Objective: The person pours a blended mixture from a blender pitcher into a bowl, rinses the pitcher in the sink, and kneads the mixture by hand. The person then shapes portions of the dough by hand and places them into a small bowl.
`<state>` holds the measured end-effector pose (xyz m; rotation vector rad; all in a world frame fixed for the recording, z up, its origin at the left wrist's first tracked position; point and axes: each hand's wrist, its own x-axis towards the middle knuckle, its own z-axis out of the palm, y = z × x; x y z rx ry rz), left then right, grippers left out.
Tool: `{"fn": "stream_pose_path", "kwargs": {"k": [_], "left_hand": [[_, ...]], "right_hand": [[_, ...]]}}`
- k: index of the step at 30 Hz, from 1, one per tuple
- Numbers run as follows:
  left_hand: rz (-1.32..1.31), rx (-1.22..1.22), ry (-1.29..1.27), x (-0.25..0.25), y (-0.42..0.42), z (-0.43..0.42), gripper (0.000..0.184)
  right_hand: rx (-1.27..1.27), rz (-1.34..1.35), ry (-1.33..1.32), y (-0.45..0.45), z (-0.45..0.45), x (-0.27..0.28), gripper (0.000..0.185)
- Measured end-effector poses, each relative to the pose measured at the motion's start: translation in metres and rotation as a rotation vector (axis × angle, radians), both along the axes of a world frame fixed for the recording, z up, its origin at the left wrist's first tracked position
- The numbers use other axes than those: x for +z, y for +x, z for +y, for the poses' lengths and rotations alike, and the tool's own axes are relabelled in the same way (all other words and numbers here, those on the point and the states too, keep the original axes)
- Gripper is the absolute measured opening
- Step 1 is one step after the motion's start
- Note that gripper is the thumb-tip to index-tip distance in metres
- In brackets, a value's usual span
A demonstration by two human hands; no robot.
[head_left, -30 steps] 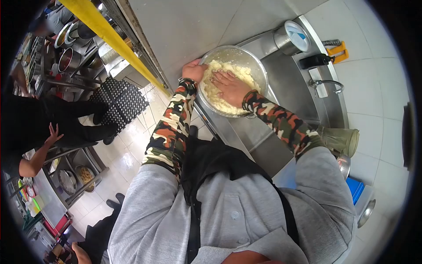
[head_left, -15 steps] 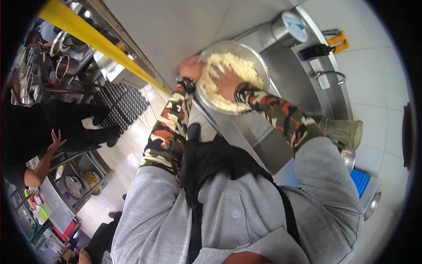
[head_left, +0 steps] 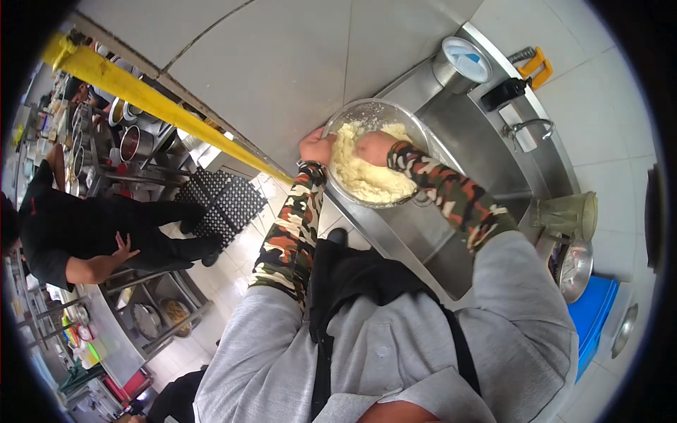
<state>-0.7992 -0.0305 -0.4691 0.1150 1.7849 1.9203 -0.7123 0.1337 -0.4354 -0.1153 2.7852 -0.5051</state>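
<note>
A round metal bowl stands on the edge of the steel sink counter, holding pale yellow, crumbly dough. My left hand is closed around the bowl's left rim. Inside the bowl, my right hand is curled into the dough, its fingertips hidden. Some loose flour-like bits show on the bowl's far inner wall. Camouflage sleeves cover both my forearms.
The sink with a tap lies to the right. A metal pot stands beyond it, and a cloudy plastic jug sits near my right elbow. On the left, a person in black stands past a yellow-edged wall.
My right hand has gone from spread fingers on the dough to a curled fist in it. My left hand stays at the rim. The view has shifted, showing more of the person in black.
</note>
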Motion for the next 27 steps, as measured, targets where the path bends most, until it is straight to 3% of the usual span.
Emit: {"fn": "stream_pose_path", "kwargs": {"k": [3, 4, 5, 7, 9, 12, 14, 16, 18, 20, 24, 27], "left_hand": [[-0.077, -0.051, 0.036, 0.003, 0.003, 0.003, 0.022], [-0.108, -0.062, 0.041, 0.010, 0.005, 0.003, 0.021], [-0.139, -0.069, 0.045, 0.016, 0.005, 0.004, 0.020], [-0.116, -0.093, 0.037, -0.001, -0.001, 0.008, 0.019], [-0.160, -0.063, 0.098, -0.004, -0.003, 0.008, 0.020], [-0.169, -0.067, 0.042, 0.006, 0.000, 0.004, 0.023], [-0.194, -0.055, 0.085, 0.014, 0.006, 0.005, 0.025], [-0.017, -0.007, 0.012, 0.015, 0.007, 0.004, 0.024], [-0.022, -0.006, 0.011, 0.008, 0.004, 0.005, 0.024], [-0.026, -0.010, 0.009, 0.006, 0.004, 0.007, 0.025], [-0.007, 0.013, 0.016, 0.003, 0.002, 0.010, 0.020], [-0.028, -0.021, 0.071, -0.004, 0.001, 0.012, 0.020]], "right_hand": [[-0.127, -0.002, 0.053, -0.011, 0.018, 0.020, 0.035], [-0.349, 0.156, -0.078, -0.017, 0.018, 0.028, 0.035], [-0.352, 0.165, -0.080, -0.021, 0.016, 0.022, 0.035], [-0.191, 0.481, -0.332, -0.031, 0.010, -0.012, 0.033], [-0.198, 0.122, -0.157, -0.036, -0.024, -0.024, 0.030], [-0.091, -0.014, -0.172, 0.001, -0.038, 0.024, 0.031], [0.211, -0.179, 0.080, 0.008, -0.020, 0.029, 0.032], [0.156, -0.129, 0.168, 0.025, 0.000, 0.035, 0.032], [0.186, -0.095, 0.220, 0.041, 0.008, 0.030, 0.034], [0.143, 0.174, 0.229, 0.056, 0.004, 0.017, 0.046], [0.113, 0.100, 0.263, 0.049, -0.003, 0.003, 0.063], [0.132, 0.086, 0.339, 0.043, 0.001, -0.008, 0.064]]}}
